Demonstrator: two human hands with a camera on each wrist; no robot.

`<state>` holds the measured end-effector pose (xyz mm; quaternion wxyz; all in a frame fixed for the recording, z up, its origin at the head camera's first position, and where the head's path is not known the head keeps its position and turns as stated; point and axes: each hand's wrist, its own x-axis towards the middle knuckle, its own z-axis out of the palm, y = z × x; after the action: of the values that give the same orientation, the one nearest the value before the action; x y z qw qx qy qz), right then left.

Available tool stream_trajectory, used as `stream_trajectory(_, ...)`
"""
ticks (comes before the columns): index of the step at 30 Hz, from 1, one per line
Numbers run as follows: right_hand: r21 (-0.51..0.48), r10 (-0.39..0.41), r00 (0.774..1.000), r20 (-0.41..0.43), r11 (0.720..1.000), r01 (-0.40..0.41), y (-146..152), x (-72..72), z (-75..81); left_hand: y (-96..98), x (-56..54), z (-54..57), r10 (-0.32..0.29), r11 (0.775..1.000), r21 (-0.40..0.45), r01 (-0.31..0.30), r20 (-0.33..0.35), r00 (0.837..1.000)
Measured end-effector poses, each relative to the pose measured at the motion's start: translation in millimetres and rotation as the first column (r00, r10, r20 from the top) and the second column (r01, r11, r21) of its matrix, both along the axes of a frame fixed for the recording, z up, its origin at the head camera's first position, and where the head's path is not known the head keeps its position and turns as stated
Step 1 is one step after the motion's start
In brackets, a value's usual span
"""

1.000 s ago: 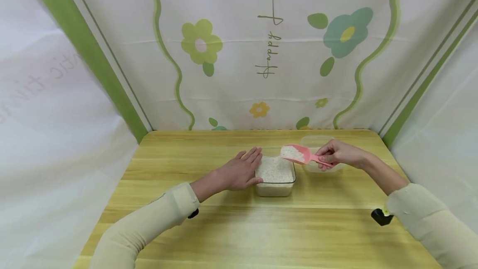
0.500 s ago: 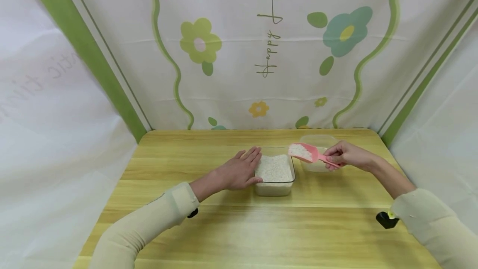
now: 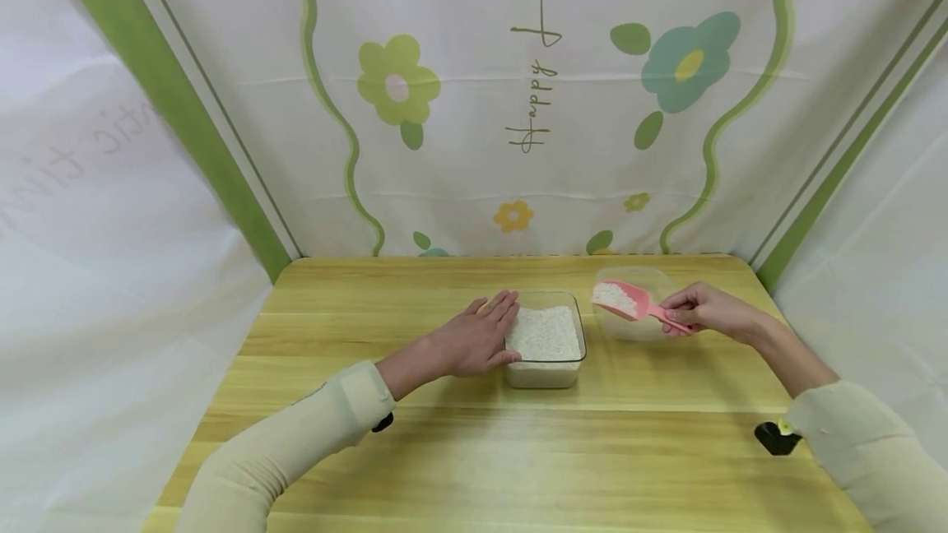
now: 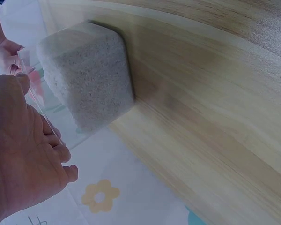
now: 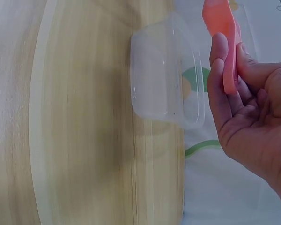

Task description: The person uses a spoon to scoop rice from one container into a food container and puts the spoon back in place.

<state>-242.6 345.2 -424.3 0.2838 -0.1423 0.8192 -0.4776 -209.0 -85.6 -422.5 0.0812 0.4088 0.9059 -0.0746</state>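
A glass container (image 3: 544,377) filled with white rice (image 3: 546,335) stands on the table. My left hand (image 3: 477,341) rests along its left rim, fingers stretched out; the left wrist view shows the palm beside the clear wall. In my right hand (image 3: 709,310), thumb and fingers pinch the handle of a pink scoop (image 5: 231,58). A heap of rice (image 3: 614,296) lies in the scoop's bowl, held level over a clear plastic container (image 5: 152,79). That plastic container sits just right of the glass one, partly hidden by the scoop in the head view.
The wooden table (image 3: 444,467) reaches back to a white printed curtain (image 3: 459,155) with flowers and lettering. Side curtains (image 3: 133,270) hang at left and right. Black wrist gear (image 3: 777,437) shows below the right sleeve.
My right hand has carried the rice-laden scoop rightward, from over the glass container's right side to over the plastic container. The left hand has stayed in place.
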Motion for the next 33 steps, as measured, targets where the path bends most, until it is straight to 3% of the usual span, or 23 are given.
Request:
stream_trajectory(11, 0.069, -0.044, 0.999, 0.003, 0.997, 0.044, 17, -2.4, -5.1, -0.6, 0.0, -0.1, -0.002, 1.000, 0.003, 0.002, -0.004, 1.000)
stream_trajectory(33, 0.174, -0.019, 0.997, -0.069, 0.984, 0.031, 22, -5.4, 2.1, 0.0, -1.4, -1.1, 0.008, 1.000, 0.005, -0.009, 0.010, 1.000)
